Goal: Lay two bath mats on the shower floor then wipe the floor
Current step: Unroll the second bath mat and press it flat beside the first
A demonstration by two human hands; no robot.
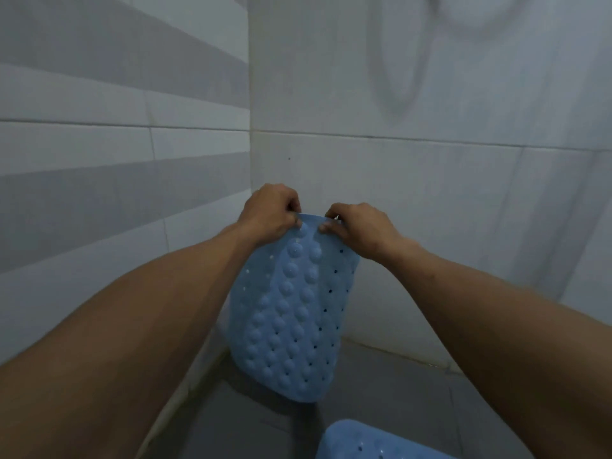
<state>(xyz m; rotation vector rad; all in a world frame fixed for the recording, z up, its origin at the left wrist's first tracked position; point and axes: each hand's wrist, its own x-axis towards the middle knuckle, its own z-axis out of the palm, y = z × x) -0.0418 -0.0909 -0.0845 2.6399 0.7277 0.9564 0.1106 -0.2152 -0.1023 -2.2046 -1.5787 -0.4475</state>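
A blue bath mat with round suction cups and small holes hangs upright in the shower corner, curled along its length. My left hand and my right hand pinch its top edge side by side. Its lower end hovers just over the grey shower floor. A second blue bath mat lies flat on the floor at the bottom of the view, only its far end showing.
A wall of grey and white striped tiles closes the left side. A pale tiled wall stands behind the mat. The two walls meet in a corner right behind my hands.
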